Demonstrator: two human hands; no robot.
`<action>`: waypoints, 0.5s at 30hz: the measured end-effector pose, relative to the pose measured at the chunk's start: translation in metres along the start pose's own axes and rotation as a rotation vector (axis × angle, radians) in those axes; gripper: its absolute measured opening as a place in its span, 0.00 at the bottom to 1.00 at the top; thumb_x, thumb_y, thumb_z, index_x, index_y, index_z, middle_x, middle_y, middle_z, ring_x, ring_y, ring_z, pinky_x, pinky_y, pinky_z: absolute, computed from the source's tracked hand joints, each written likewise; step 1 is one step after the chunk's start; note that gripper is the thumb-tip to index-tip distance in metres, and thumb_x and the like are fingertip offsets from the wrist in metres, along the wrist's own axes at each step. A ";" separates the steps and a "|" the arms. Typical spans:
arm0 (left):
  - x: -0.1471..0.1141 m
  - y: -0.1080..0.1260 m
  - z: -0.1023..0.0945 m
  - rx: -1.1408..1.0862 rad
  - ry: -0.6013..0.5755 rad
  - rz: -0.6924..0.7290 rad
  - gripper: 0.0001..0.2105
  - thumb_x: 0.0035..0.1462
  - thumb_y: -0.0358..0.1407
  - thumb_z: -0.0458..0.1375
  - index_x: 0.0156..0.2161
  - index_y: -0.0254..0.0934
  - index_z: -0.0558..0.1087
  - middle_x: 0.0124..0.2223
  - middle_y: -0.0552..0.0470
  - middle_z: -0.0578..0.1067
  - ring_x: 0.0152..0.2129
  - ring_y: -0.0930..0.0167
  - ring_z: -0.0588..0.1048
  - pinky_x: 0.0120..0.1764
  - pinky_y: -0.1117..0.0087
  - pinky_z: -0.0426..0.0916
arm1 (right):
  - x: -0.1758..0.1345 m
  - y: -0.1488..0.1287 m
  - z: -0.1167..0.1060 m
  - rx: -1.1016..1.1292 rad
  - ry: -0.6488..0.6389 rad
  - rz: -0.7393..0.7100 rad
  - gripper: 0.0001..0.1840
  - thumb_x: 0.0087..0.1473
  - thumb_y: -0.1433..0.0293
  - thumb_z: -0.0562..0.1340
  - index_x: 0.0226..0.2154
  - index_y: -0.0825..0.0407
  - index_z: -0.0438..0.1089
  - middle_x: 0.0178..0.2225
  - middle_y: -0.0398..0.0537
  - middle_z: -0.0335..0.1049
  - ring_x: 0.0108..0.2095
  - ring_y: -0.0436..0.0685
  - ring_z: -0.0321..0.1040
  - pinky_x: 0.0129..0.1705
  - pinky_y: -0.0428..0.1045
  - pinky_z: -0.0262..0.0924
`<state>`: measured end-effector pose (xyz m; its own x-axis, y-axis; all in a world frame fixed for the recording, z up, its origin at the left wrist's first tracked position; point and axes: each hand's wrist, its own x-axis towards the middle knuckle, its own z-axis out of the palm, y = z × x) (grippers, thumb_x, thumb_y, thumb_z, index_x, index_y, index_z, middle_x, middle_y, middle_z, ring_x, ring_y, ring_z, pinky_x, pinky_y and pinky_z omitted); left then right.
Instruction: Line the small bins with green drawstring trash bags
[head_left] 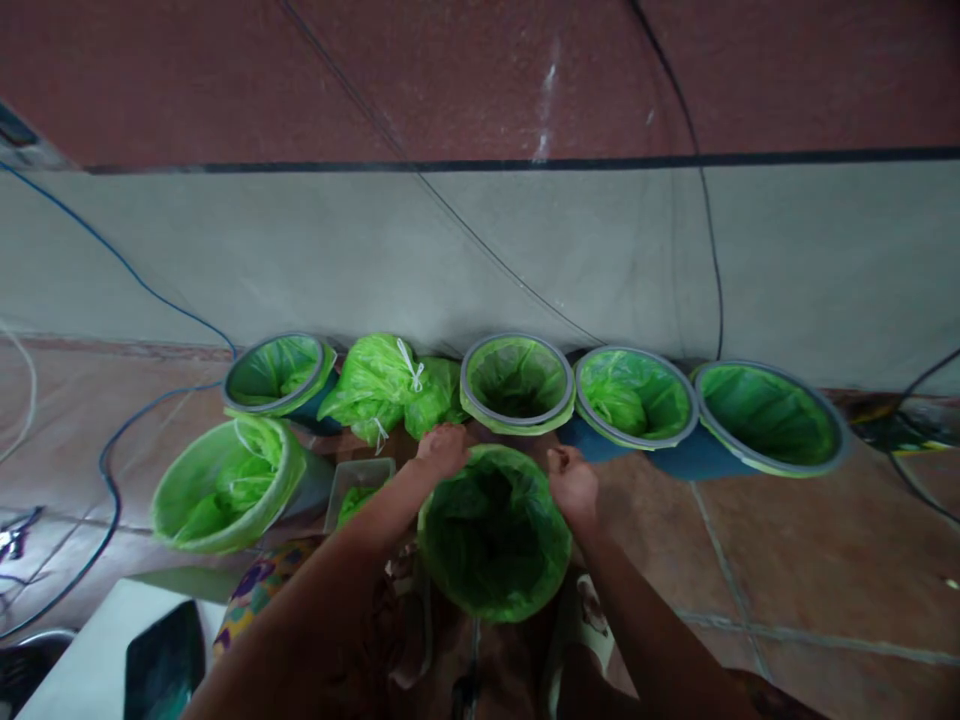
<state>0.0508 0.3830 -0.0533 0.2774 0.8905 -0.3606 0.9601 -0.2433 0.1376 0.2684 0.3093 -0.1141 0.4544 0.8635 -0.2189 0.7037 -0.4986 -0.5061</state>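
Observation:
Between my feet stands a bin with a green bin liner [495,540] spread inside and folded over its rim; no grey ring shows on it. At the far left of that rim, my left hand [444,452] is closed on the liner's edge. My right hand [574,490] grips the liner at the right side, its fingers curled and partly hidden. Just beyond is a lined bin with a grey ring [517,425]. Near my left forearm sits a clear plastic tub [341,490] holding green plastic.
Along the wall stand more lined bins [637,440] [772,468] [279,405] and knotted green bags [371,385]. A ringless bin [225,540] leans at left. A phone-like dark device [165,660] lies on a white surface [90,650]. A blue cable [112,490] crosses the tiles.

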 end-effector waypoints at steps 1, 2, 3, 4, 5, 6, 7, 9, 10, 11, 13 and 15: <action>-0.004 -0.004 -0.012 0.002 -0.016 0.001 0.20 0.55 0.41 0.55 0.52 0.35 0.69 0.52 0.41 0.74 0.51 0.60 0.71 0.52 0.62 0.64 | 0.007 -0.004 -0.003 0.033 0.034 0.012 0.23 0.61 0.59 0.49 0.47 0.55 0.69 0.39 0.56 0.76 0.41 0.60 0.73 0.39 0.50 0.62; -0.009 -0.007 -0.023 0.004 -0.022 0.015 0.20 0.57 0.41 0.54 0.52 0.35 0.69 0.52 0.41 0.74 0.50 0.60 0.71 0.52 0.62 0.64 | 0.015 -0.009 -0.006 0.070 0.050 0.023 0.22 0.60 0.58 0.50 0.43 0.54 0.71 0.38 0.56 0.76 0.39 0.60 0.73 0.37 0.49 0.62; -0.014 -0.011 -0.033 0.003 -0.018 0.027 0.20 0.57 0.42 0.53 0.53 0.35 0.69 0.52 0.41 0.74 0.50 0.60 0.71 0.53 0.63 0.64 | 0.023 -0.014 -0.006 0.119 0.045 0.045 0.22 0.60 0.58 0.50 0.39 0.54 0.72 0.35 0.56 0.77 0.37 0.60 0.74 0.35 0.49 0.62; -0.019 -0.014 -0.041 -0.001 -0.005 0.038 0.21 0.58 0.42 0.52 0.53 0.35 0.69 0.52 0.42 0.74 0.50 0.59 0.71 0.53 0.63 0.64 | 0.032 -0.020 -0.006 0.187 0.019 0.088 0.22 0.60 0.57 0.50 0.36 0.54 0.73 0.33 0.56 0.77 0.35 0.59 0.74 0.32 0.48 0.62; -0.025 -0.016 -0.047 -0.011 0.012 0.042 0.21 0.58 0.43 0.52 0.54 0.35 0.69 0.52 0.42 0.74 0.50 0.59 0.71 0.52 0.63 0.64 | 0.040 -0.025 -0.004 0.273 -0.021 0.148 0.23 0.59 0.55 0.51 0.33 0.54 0.73 0.31 0.56 0.77 0.32 0.58 0.74 0.29 0.47 0.62; -0.030 -0.018 -0.050 -0.028 0.025 0.039 0.22 0.58 0.44 0.51 0.54 0.35 0.69 0.51 0.43 0.75 0.50 0.60 0.72 0.52 0.64 0.64 | 0.047 -0.031 -0.001 0.364 -0.070 0.218 0.24 0.59 0.54 0.51 0.31 0.54 0.73 0.29 0.56 0.76 0.29 0.57 0.74 0.26 0.47 0.62; -0.034 -0.020 -0.052 -0.047 0.030 0.031 0.22 0.58 0.44 0.51 0.54 0.35 0.69 0.50 0.43 0.75 0.49 0.60 0.72 0.52 0.64 0.65 | 0.053 -0.036 0.002 0.445 -0.115 0.288 0.25 0.58 0.52 0.51 0.29 0.54 0.72 0.27 0.55 0.76 0.26 0.56 0.73 0.23 0.46 0.61; -0.040 -0.022 -0.052 -0.057 0.007 0.008 0.21 0.58 0.44 0.52 0.52 0.35 0.71 0.48 0.43 0.77 0.47 0.60 0.74 0.50 0.64 0.66 | 0.063 -0.043 0.009 0.535 -0.166 0.387 0.25 0.57 0.51 0.54 0.25 0.54 0.71 0.24 0.54 0.75 0.22 0.53 0.71 0.19 0.45 0.59; -0.041 -0.023 -0.051 -0.047 -0.016 0.006 0.20 0.58 0.44 0.52 0.51 0.35 0.72 0.47 0.42 0.77 0.46 0.59 0.74 0.49 0.63 0.66 | 0.067 -0.046 0.013 0.542 -0.177 0.414 0.24 0.56 0.51 0.55 0.24 0.54 0.70 0.24 0.53 0.75 0.20 0.52 0.70 0.18 0.45 0.59; -0.040 -0.025 -0.051 -0.034 -0.037 0.014 0.19 0.57 0.44 0.53 0.49 0.35 0.73 0.47 0.41 0.77 0.46 0.58 0.74 0.48 0.62 0.67 | 0.069 -0.047 0.015 0.535 -0.182 0.431 0.23 0.55 0.52 0.57 0.23 0.54 0.69 0.23 0.52 0.74 0.19 0.51 0.69 0.17 0.44 0.58; -0.035 -0.029 -0.052 -0.028 -0.060 0.055 0.19 0.56 0.44 0.54 0.48 0.35 0.73 0.48 0.41 0.76 0.46 0.56 0.74 0.48 0.60 0.67 | 0.072 -0.048 0.018 0.511 -0.186 0.451 0.21 0.54 0.54 0.58 0.22 0.54 0.68 0.22 0.51 0.74 0.17 0.50 0.67 0.16 0.43 0.56; -0.028 -0.034 -0.056 -0.057 -0.039 0.089 0.20 0.56 0.45 0.54 0.49 0.35 0.73 0.49 0.40 0.76 0.47 0.56 0.73 0.49 0.60 0.67 | 0.072 -0.048 0.017 0.485 -0.190 0.459 0.19 0.54 0.57 0.58 0.22 0.54 0.68 0.22 0.51 0.73 0.17 0.51 0.67 0.17 0.43 0.57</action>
<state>0.0087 0.3877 0.0037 0.3640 0.8503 -0.3802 0.9283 -0.2978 0.2228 0.2578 0.3969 -0.1199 0.5128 0.5941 -0.6197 0.1195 -0.7643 -0.6337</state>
